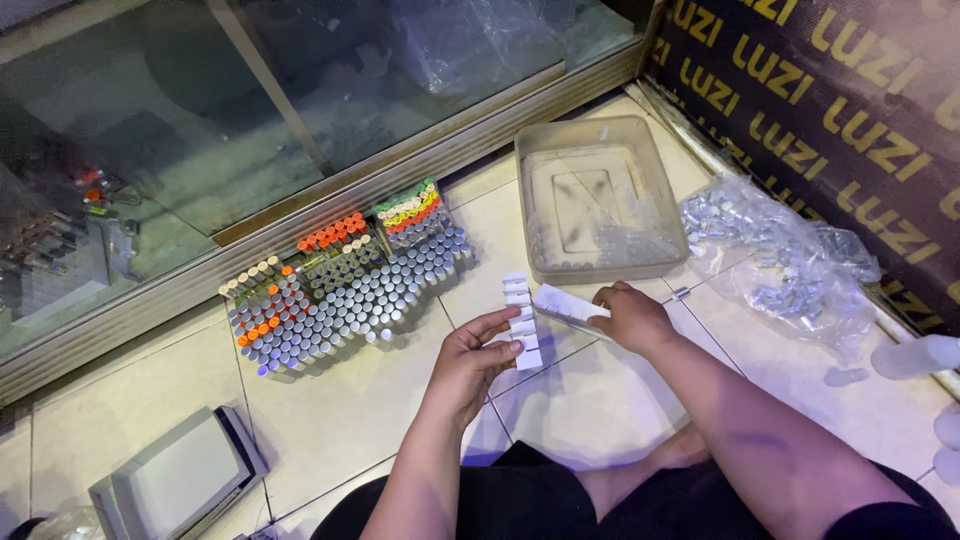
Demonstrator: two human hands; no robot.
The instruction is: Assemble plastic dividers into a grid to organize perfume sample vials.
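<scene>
1. Both hands sit over my lap: left hand [470, 358] pinches a label strip [522, 320].
2. Right hand [632, 318] grips a vial [566, 318], label half on.
3. Many vials [350, 290] stand finished on the floor; bag [790, 260] remains.

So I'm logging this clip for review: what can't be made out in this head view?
- Right hand: the slim vial it holds is mostly covered by a white label and the fingers.
- Left hand: print on its label strip is too small.
- Clear tub: contents blurred behind cloudy plastic.
- Plastic bag: crinkled film hides its vials.
- Grey tray: cut off by the bottom edge.
</scene>
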